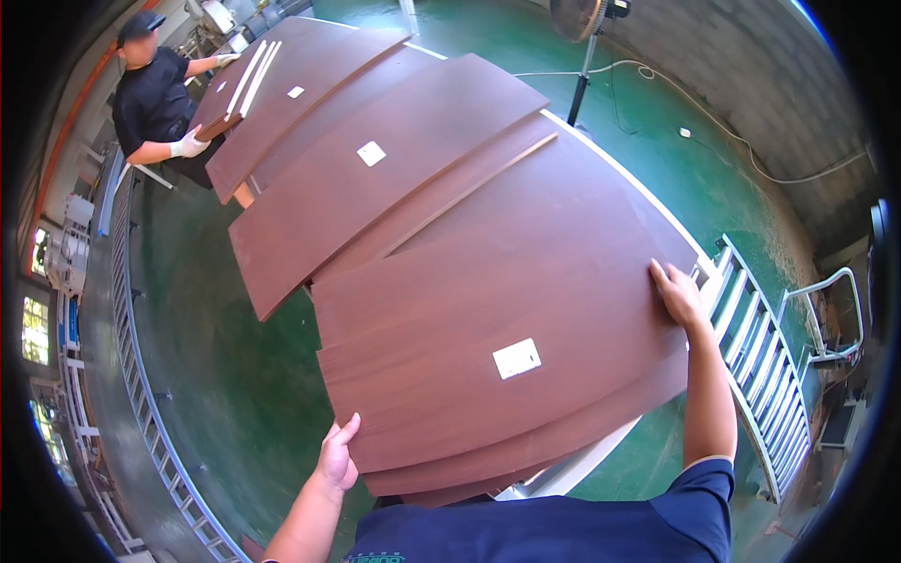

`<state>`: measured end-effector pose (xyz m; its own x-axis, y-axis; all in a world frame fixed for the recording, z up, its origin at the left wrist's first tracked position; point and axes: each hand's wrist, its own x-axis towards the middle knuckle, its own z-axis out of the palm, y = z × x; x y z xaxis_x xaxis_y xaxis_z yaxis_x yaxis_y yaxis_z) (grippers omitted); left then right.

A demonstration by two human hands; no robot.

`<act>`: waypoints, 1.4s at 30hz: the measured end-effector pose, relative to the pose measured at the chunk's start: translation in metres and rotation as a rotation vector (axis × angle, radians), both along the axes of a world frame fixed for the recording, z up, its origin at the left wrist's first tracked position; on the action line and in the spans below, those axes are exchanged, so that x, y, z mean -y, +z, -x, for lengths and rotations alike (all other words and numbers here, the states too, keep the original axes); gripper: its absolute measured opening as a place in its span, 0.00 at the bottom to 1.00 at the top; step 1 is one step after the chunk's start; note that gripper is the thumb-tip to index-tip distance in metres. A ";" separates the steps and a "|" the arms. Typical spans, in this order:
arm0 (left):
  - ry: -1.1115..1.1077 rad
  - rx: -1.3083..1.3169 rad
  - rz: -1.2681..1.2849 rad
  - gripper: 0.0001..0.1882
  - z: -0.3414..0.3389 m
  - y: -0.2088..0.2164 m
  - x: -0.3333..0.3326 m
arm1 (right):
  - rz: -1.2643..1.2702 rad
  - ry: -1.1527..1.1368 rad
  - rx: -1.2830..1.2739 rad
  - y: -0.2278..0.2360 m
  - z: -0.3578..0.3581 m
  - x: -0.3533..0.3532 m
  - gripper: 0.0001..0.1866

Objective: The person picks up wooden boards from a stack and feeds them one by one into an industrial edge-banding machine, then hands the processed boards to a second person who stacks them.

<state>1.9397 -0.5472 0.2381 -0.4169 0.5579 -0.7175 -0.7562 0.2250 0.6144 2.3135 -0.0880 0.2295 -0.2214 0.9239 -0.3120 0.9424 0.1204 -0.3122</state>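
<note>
A large dark-brown flat panel [441,310] with a white label [517,358] lies in front of me, on top of other brown panels whose near edges show beneath it. My left hand [338,455] grips its left edge near the close corner, thumb up by the edge and the other fingers mostly hidden. On the panel's right edge is my right hand [678,293], fingers bent over the border. Farther off, another labelled brown panel [404,155] lies slantwise over the stack.
A co-worker [155,103] in white gloves handles a narrower brown board [225,108] with white strips at the far left. A pedestal fan [584,70] stands beyond the stack. Roller conveyors run at right [765,366] and left [141,375]. A cable [751,155] trails along the wall.
</note>
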 end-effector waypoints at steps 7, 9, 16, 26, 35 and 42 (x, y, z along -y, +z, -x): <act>-0.213 0.071 -0.069 0.37 0.033 0.002 0.045 | 0.193 -0.257 -0.327 -0.006 -0.055 0.085 0.32; -0.278 0.045 -0.082 0.38 0.032 0.002 0.054 | 0.184 -0.275 -0.463 -0.017 -0.079 0.102 0.32; -0.137 -0.060 0.015 0.34 0.013 -0.018 0.059 | 0.484 -0.517 -0.629 -0.019 -0.118 0.119 0.42; -0.034 -0.081 -0.041 0.32 0.014 -0.044 0.039 | 0.672 -0.589 -0.857 -0.012 -0.105 0.128 0.38; -0.022 -0.028 -0.100 0.32 0.002 -0.032 0.032 | 0.676 -0.528 -0.849 -0.029 -0.128 0.108 0.38; -0.040 -0.151 0.007 0.35 -0.009 -0.028 -0.009 | 0.575 -0.469 -0.801 -0.043 -0.128 0.044 0.40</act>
